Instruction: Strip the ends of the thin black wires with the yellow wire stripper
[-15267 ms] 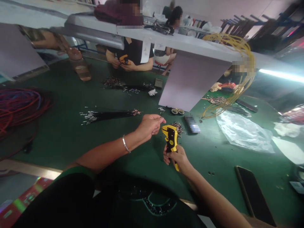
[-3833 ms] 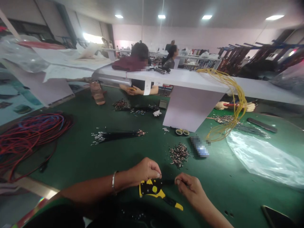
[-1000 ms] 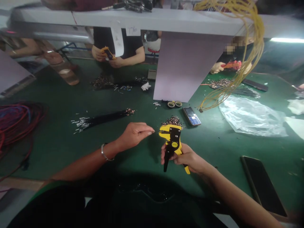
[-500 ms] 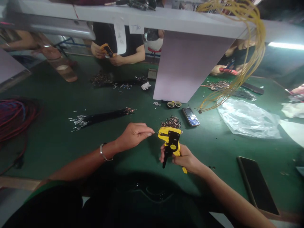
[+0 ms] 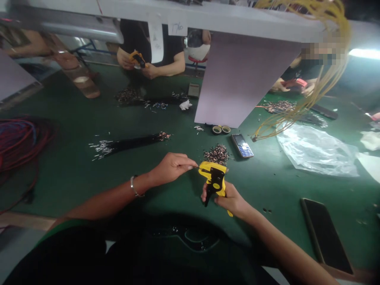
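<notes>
The person's right hand [image 5: 228, 200] is wrapped closed around the handles of a yellow wire stripper [image 5: 214, 178], holding it upright with its head pointing away from the person. The left hand [image 5: 173, 168], wearing a metal bangle [image 5: 133, 186], is pinching a thin wire [image 5: 195, 167] tightly between thumb and fingertips. The wire is running sideways from that pinch to the mouth of the stripper, its end touching or entering the head. Whether the stripper's jaws are clamped on it or standing apart, the picture is too small to show.

Just beyond the stripper's head, a heap of short stripped wire pieces [image 5: 216, 154] is lying on a green work mat [image 5: 74, 190]. Beyond the heap and to the right of the grip, a small keypad phone [image 5: 242, 145] is lying face up, and two rolls of tape [image 5: 221, 129] are sitting further back. To the left of the left hand, a long bundle of black wires [image 5: 130, 143] with bare silver ends is stretching across the mat. Further left, a coil of red and blue cable [image 5: 18, 146] is lying at the mat's edge. To the right of the grip are a clear plastic bag [image 5: 314, 152] and, nearer the person, a dark smartphone [image 5: 326, 235]. Across the bench, a co-worker's hands [image 5: 139, 61] are holding another yellow stripper [image 5: 138, 59].
</notes>
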`<act>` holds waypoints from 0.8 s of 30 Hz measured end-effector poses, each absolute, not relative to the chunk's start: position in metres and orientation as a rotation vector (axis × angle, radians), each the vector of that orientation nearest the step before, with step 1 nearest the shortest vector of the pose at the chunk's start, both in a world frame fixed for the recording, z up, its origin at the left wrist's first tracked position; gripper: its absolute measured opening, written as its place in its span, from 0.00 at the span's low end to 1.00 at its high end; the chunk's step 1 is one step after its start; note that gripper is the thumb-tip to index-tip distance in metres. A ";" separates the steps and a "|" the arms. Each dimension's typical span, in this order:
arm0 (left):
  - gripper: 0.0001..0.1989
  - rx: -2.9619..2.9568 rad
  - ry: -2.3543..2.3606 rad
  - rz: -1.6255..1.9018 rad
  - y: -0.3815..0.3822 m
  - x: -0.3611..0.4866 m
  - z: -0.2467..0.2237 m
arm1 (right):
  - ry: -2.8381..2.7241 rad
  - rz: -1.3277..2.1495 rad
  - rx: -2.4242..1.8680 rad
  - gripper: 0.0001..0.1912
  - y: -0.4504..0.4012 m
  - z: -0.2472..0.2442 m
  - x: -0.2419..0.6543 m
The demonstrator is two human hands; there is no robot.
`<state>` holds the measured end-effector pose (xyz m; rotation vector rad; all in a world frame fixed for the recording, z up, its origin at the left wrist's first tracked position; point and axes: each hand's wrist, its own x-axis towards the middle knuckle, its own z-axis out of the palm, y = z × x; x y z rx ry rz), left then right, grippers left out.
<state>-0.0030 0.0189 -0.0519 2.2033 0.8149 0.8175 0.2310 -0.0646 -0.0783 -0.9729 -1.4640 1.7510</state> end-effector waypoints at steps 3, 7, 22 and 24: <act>0.10 2.199 0.792 0.814 0.018 -0.002 -0.055 | -1.469 1.735 -0.976 0.18 -0.065 -0.078 0.230; 0.10 2.199 0.823 0.813 0.017 -0.001 -0.057 | -1.462 1.741 -0.947 0.14 -0.066 -0.078 0.229; 0.11 2.169 0.773 0.813 0.018 -0.003 -0.059 | -1.535 1.782 -0.953 0.17 -0.065 -0.078 0.232; 0.11 2.173 0.759 0.819 0.018 -0.003 -0.059 | -1.528 1.783 -0.959 0.17 -0.065 -0.080 0.232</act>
